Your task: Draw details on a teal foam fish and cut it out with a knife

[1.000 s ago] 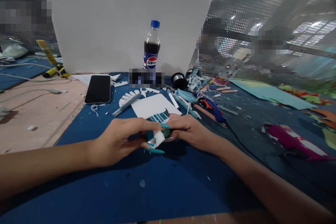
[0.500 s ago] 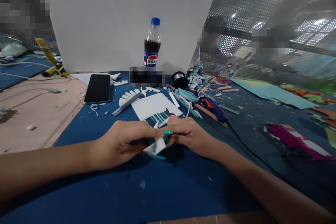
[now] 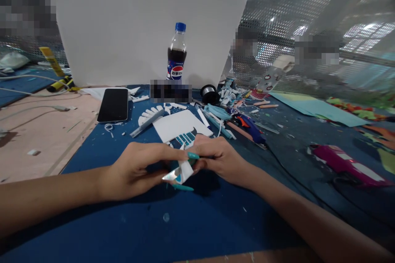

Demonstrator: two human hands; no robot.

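Note:
Both my hands meet above the blue mat, in front of a white card (image 3: 168, 126). Thumb and fingers of my left hand (image 3: 135, 170) are closed on a small folded white piece (image 3: 185, 171) with a bit of blue on it. My right hand (image 3: 214, 154) is curled shut against that piece. A shiny, pointed knife blade (image 3: 170, 175) crosses the white piece, its tip toward the left; the handle is hidden, seemingly inside my right fingers. Just beyond my fingertips, a white piece with blue squares (image 3: 185, 138) lies on the card.
A phone (image 3: 113, 105) lies at left, a cola bottle (image 3: 177, 55) stands at the back. Right of the card are a marker (image 3: 203, 116), a blue glue gun (image 3: 251, 128) with a cord, and a wire spool (image 3: 210, 94). A magenta tool (image 3: 348, 165) lies far right. White scraps (image 3: 230, 92) are scattered around.
The white piece has tilted between my fingers, and the shiny blade now shows more plainly at its left. Both hands keep nearly the same place; the whole view has shifted slightly.

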